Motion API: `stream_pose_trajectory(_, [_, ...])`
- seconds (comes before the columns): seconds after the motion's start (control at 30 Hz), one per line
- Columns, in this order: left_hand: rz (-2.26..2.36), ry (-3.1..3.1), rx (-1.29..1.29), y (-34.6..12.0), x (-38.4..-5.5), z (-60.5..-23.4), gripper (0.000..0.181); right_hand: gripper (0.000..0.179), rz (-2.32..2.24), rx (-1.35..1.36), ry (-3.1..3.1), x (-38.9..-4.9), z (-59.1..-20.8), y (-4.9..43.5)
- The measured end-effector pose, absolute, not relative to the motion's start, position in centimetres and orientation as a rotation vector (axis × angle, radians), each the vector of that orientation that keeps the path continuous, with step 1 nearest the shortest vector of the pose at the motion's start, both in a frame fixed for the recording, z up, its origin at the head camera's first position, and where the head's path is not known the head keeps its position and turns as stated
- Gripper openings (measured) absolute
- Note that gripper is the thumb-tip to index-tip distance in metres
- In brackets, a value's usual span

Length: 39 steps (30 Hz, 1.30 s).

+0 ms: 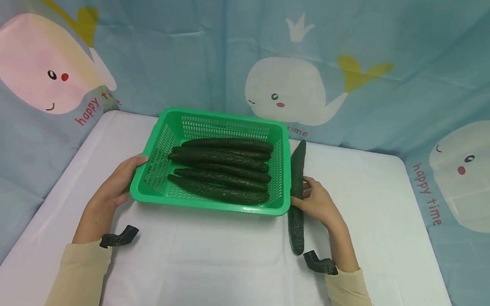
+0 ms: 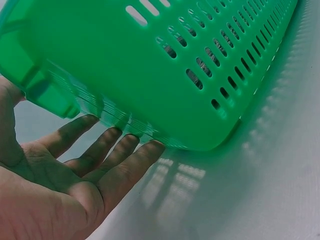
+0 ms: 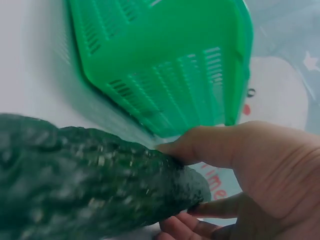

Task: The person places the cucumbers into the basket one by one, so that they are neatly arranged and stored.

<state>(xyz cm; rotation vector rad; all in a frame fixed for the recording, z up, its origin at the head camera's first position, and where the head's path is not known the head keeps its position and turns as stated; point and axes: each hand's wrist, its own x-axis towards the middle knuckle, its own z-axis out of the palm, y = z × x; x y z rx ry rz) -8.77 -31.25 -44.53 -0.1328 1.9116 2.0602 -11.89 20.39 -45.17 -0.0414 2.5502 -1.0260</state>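
Observation:
A green plastic basket point(image 1: 211, 207) with slotted walls holds several dark green cucumbers point(image 1: 223, 160) lying side by side. At the basket's left side is my left hand point(image 1: 118, 180); its thumb meets the rim. In the left wrist view, the rather straight fingers of the left hand point(image 2: 90, 170) touch the outer wall of the basket point(image 2: 125, 75). My right hand point(image 1: 317, 201) grips another cucumber point(image 1: 296, 227) just outside the basket's right side. In the right wrist view, thumb and fingers of the right hand point(image 3: 260, 175) hold this bumpy cucumber point(image 3: 95, 180) near one end.
Under everything lies a white-covered table point(image 1: 220, 265). A light blue curtain point(image 1: 193, 40) printed with whales hangs behind and along the sides. Each wrist wears a black camera mount, one on the left point(image 1: 119, 237) and one on the right point(image 1: 320, 263).

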Motion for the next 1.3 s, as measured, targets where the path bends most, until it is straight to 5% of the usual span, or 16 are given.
stream_pose_trajectory(0.7, [2.027, 1.952, -0.186, -31.1, -8.7, -44.2, 0.078, 0.070, -0.999, -0.326, 2.608, -11.4, -44.1, 22.9])
stream_pose_trajectory(0.97, [1.988, 1.974, -0.179, -31.0, -8.8, -44.1, 0.078, 0.097, -1.008, -0.194, 2.598, -11.4, -44.4, 23.1])
stream_pose_trajectory(1.3, [2.033, 1.937, -0.181, -31.2, -8.6, -44.1, 0.079, 0.084, -0.861, 0.010, 2.637, -11.5, -44.3, 22.5])
